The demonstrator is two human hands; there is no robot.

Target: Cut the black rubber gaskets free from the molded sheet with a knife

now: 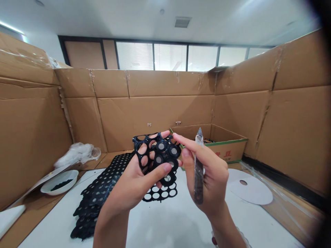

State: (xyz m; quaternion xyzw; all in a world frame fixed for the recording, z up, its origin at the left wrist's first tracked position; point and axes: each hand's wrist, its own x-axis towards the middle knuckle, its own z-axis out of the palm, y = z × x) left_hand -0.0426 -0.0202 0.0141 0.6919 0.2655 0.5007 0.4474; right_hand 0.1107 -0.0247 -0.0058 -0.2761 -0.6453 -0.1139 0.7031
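Observation:
My left hand (141,175) is closed around a black perforated sheet (144,148), raised above the table. Several round black pieces with pale centres sit in part of the sheet, while other holes are open. Below the hand hangs or lies a lattice (160,196) of empty rings; whether it joins the held sheet I cannot tell. A slim pointed tool (198,172) with a metal tip and dark body is held upright in my right hand (214,175). The index finger and thumb of that hand are at the sheet's right edge.
Layered black sheets (103,193) lie at left on the white table (181,224). Farther left are a white bowl (73,177) with small black pieces and a clear plastic bag (77,155). A cardboard box (232,148) and a white disc (252,191) stand right. Cardboard walls (155,106) surround the table.

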